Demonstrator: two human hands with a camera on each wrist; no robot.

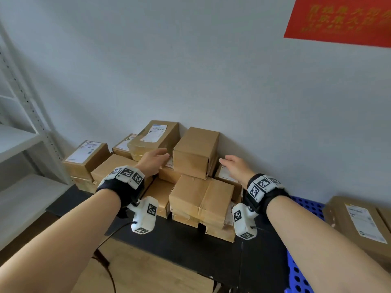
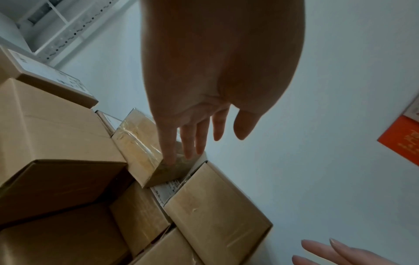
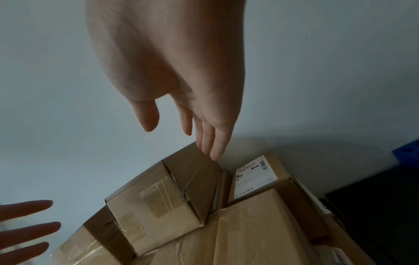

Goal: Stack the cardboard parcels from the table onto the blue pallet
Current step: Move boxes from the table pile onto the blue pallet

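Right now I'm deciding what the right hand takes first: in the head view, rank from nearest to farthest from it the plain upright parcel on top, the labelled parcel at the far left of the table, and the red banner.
From the right hand:
1. Plain upright parcel, just left of the fingers.
2. Labelled parcel at the far left, across the pile.
3. Red banner, high on the wall.

Bare forearms, black wristbands, white marker-tagged camera mounts, thin black cables

I'm in a parcel storeroom: taped cardboard parcels with shipping labels heaped on a black table, a white metal rack to my left, a blue pallet to my right
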